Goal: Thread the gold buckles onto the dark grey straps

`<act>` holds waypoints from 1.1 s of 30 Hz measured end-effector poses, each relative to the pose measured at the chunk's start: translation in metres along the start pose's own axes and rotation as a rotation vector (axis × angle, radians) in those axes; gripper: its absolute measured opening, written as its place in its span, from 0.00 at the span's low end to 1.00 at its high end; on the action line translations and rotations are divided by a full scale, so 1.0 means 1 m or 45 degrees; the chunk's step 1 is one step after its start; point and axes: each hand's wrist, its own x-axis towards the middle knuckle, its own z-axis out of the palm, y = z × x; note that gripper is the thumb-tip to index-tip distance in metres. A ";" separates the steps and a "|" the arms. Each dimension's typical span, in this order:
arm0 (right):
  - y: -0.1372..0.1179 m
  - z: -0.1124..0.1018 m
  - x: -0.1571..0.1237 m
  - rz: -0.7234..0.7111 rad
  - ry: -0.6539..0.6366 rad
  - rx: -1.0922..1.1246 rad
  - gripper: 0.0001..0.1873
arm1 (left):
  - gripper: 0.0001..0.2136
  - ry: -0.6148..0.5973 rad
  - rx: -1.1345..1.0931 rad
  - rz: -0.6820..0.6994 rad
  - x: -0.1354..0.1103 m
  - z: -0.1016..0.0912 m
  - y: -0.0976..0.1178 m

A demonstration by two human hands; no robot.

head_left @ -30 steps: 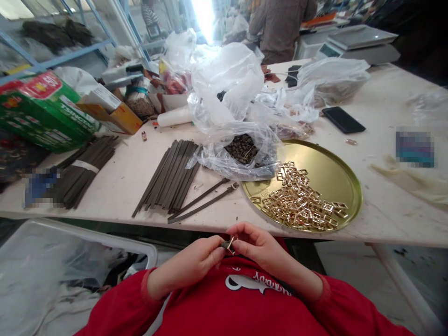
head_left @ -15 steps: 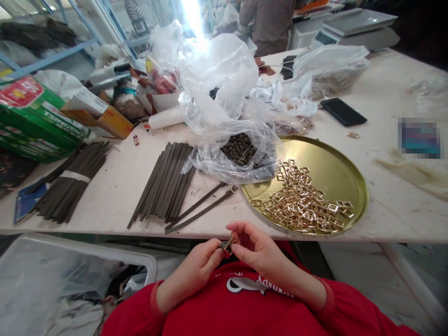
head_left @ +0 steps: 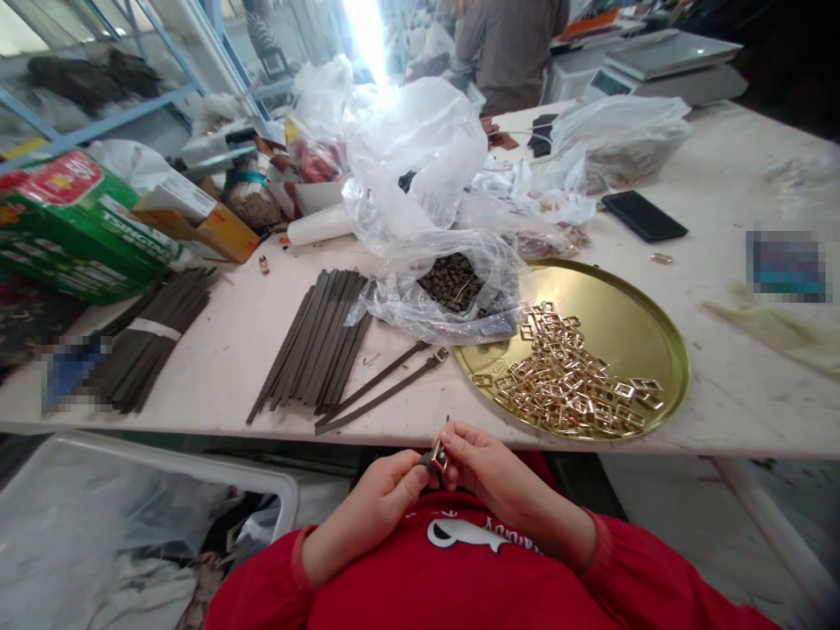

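Both my hands meet just below the table's front edge, over my red top. My left hand (head_left: 387, 494) and my right hand (head_left: 479, 464) pinch a small gold buckle (head_left: 438, 456) with a dark strap end between their fingertips. On the table in front lies a round gold tray (head_left: 630, 315) holding a heap of several gold buckles (head_left: 568, 376). Two dark straps with buckles fitted (head_left: 384, 385) lie left of the tray, beside a stack of plain dark straps (head_left: 318, 337).
A clear plastic bag of small dark parts (head_left: 452, 284) sits behind the tray. A bundle of straps (head_left: 150, 337), green carton (head_left: 72, 223) and boxes stand at left. A black phone (head_left: 643, 216) lies at right. A white bin (head_left: 131, 516) is below left. A person stands beyond the table.
My hands stay together at the table edge, and the buckle has been turned between the fingertips. The view has shifted slightly.
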 end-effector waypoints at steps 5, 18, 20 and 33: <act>0.000 0.001 -0.011 -0.381 -0.040 -0.636 0.19 | 0.19 0.038 0.039 0.012 -0.004 0.006 -0.002; -0.048 -0.029 0.019 -0.910 0.307 -1.757 0.08 | 0.13 0.452 0.866 0.108 0.004 -0.046 0.005; -0.060 -0.030 0.040 -0.962 0.341 -2.014 0.07 | 0.13 0.605 1.022 0.144 0.022 -0.053 -0.003; -0.044 -0.035 0.076 -1.206 0.368 -2.382 0.14 | 0.10 1.025 1.240 -0.198 0.080 -0.129 -0.029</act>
